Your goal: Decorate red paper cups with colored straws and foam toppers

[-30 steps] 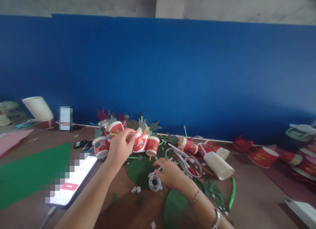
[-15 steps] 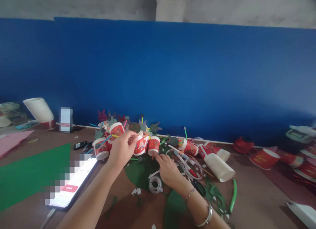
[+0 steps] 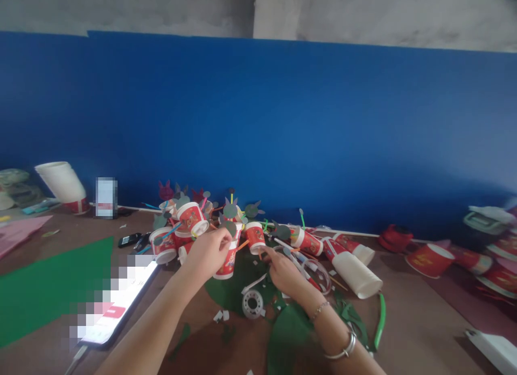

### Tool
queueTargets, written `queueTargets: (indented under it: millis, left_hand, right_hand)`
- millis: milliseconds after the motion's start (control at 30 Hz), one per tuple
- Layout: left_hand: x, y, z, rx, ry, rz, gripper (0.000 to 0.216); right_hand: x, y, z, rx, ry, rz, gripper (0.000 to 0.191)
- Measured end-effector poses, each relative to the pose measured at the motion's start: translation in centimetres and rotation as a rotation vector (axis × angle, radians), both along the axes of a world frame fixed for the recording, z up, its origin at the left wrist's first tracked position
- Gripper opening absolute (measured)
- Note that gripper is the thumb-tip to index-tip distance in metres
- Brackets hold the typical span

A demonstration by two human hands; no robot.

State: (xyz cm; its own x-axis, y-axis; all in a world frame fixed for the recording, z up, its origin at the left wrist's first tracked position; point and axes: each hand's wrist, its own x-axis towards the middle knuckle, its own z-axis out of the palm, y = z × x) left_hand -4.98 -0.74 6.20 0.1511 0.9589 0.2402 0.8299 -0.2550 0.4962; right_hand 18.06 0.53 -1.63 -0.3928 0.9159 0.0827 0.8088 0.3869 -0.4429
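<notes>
My left hand [image 3: 212,251] is closed, thumb and fingers pinched at the top of a red-and-white paper cup [image 3: 226,266], which hangs tilted below the fingers. The hand partly hides this cup's upper end. My right hand [image 3: 286,271] is closed at the lower end of another red paper cup [image 3: 255,236]. Its fingertips pinch a short orange straw [image 3: 260,253] that sticks out there. A second orange straw piece [image 3: 242,245] shows between the two cups. Behind them stand several paper cups [image 3: 193,217] with straws and grey paper animal heads [image 3: 230,208].
A roll of tape [image 3: 252,304] and green paper [image 3: 288,337] lie in front. To the left are a lit phone [image 3: 121,305] on a cable and a green sheet [image 3: 52,289]. Stacked white cups [image 3: 359,275] lie at right, before a blue wall [image 3: 283,122].
The cup at my left hand has come down and nearer, away from the pile. My right hand and its cup have shifted slightly right. The orange straw between the cups now shows.
</notes>
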Motion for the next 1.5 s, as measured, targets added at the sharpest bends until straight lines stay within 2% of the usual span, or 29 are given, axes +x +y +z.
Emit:
queueTargets:
  millis: [100,233,567,867,1133,1300,1500]
  left_hand:
    - [0.4,0.1,-0.8,-0.018,0.059,-0.029,0.014]
    - [0.8,0.0,-1.5,-0.057,0.146,-0.034,0.014]
    - [0.9,0.0,-1.3,-0.065,0.172,-0.024,0.005]
    - [0.8,0.2,-1.4,-0.039,0.2,-0.009,0.005]
    - [0.7,0.0,-0.9,-0.071,0.203,0.008,0.009]
    - [0.7,-0.1,-0.6,-0.082,0.204,0.015,0.007]
    - [0.6,-0.1,-0.6,-0.099,0.199,0.008,0.008]
  right_hand:
    - [0.9,0.5,0.5,-0.03,-0.038,-0.024,0.051]
    - [2.0,0.7,1.2,0.006,-0.106,-0.058,0.043]
    - [2.8,0.0,2.9,-0.03,-0.235,-0.118,0.036]
    - [2.8,-0.4,3.7,-0.041,-0.231,-0.153,0.032]
    - [3.3,-0.5,4.6,-0.079,-0.115,-0.091,0.031]
    - [2.3,-1.0,4.3,-0.149,-0.168,-0.078,0.02]
    - [0.8,-1.7,2.7,-0.168,-0.235,-0.061,0.029]
